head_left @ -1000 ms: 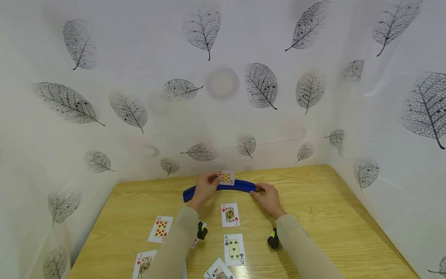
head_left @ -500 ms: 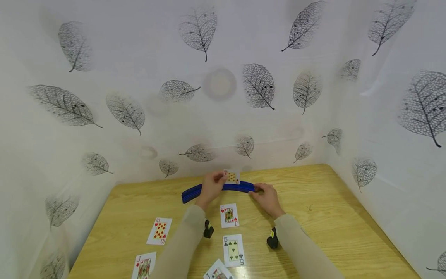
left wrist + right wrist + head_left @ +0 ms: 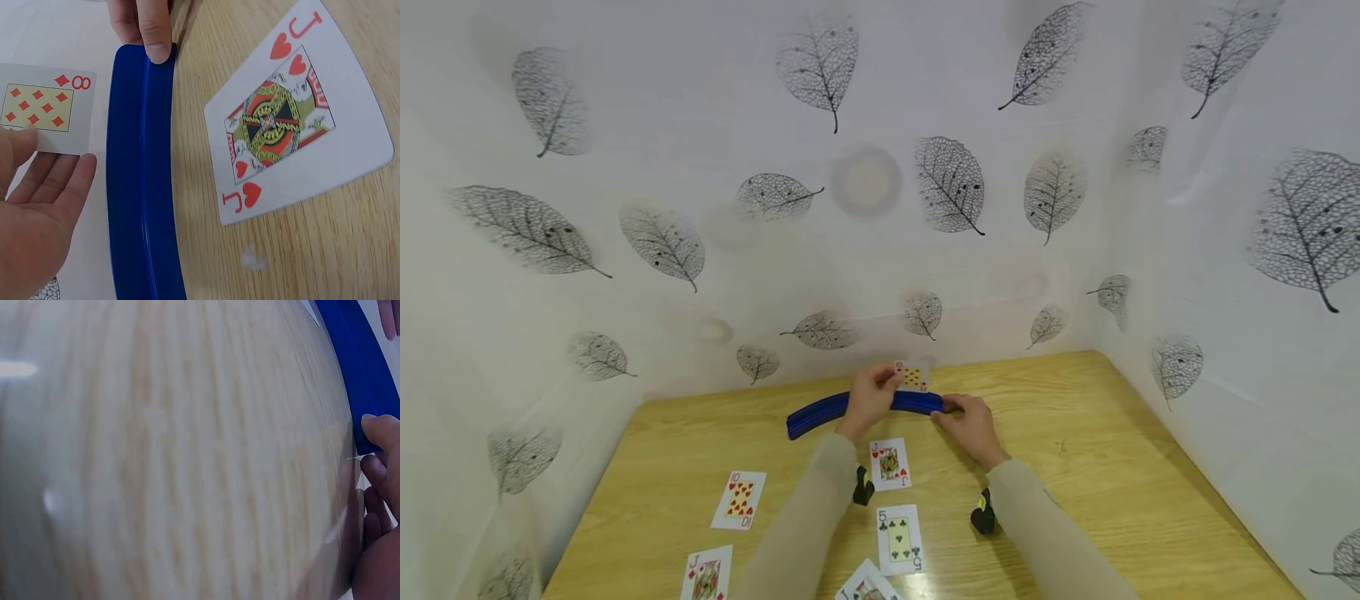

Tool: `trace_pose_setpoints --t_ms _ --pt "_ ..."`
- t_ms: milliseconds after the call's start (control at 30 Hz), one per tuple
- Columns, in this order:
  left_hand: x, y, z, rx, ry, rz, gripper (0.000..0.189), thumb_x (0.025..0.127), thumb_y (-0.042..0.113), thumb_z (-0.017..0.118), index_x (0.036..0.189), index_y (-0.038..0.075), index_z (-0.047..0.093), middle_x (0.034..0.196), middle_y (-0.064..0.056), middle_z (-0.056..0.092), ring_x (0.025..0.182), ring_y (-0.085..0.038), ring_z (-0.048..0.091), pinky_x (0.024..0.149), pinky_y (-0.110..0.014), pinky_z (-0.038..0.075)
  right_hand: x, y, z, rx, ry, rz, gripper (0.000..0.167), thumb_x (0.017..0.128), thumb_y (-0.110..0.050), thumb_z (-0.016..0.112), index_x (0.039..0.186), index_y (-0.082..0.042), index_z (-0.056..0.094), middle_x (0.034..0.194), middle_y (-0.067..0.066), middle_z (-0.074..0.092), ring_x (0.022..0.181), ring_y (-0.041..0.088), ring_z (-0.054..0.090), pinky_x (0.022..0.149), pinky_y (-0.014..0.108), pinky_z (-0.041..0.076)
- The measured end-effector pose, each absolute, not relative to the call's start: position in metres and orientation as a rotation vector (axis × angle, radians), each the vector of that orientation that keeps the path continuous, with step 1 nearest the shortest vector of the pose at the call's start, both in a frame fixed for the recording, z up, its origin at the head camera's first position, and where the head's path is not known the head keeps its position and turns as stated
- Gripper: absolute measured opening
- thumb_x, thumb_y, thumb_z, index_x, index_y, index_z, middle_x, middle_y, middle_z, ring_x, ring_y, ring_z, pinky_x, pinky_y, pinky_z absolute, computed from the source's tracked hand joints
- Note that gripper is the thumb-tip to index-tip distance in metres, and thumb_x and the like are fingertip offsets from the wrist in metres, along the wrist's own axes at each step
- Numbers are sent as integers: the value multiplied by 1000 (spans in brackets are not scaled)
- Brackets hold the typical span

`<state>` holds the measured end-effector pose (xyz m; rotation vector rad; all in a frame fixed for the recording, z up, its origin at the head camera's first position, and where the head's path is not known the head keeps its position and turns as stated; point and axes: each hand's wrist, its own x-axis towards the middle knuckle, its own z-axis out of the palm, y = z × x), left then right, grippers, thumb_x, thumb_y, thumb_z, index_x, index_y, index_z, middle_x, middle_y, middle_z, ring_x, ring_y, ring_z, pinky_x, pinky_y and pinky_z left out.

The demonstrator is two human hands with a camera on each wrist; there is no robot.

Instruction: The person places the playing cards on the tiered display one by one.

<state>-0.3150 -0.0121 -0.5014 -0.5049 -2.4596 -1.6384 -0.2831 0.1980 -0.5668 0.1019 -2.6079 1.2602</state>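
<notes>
Between thumb and fingers, my left hand (image 3: 870, 403) pinches an eight of diamonds playing card (image 3: 39, 106), face toward me. In the left wrist view the card is beside the curved blue card holder (image 3: 134, 156), apart from it; in the head view it shows just above the holder's right half. My right hand (image 3: 973, 427) grips the holder's right end, thumb on top in the right wrist view. Below the holder lies a jack of hearts (image 3: 890, 464), face up. The left hand covers part of the holder's middle in the head view.
Face-up cards lie nearer on the wooden table (image 3: 1097, 467): a five of clubs (image 3: 898, 539), a ten of hearts (image 3: 739, 500), a jack of diamonds (image 3: 707, 575) and a partly cut-off card (image 3: 867, 583). A leaf-patterned white curtain (image 3: 865, 250) closes off the back and sides.
My left hand has moved right along the holder, carrying the eight of diamonds toward the right end. My right hand keeps its grip on that end. The head view has shifted slightly.
</notes>
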Motion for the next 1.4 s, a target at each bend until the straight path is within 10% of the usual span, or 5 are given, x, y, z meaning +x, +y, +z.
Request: trace_pose_setpoints --t_ms 1400 --pt "-323 5 -506 -403 -2622 -1595 15 105 10 64 109 1 76 106 -15 77 97 -27 70 85 -42 62 -284 196 -565 92 -2602 1244 28 91 -15 83 114 -1 77 98 11 77 98 29 64 96 49 49"
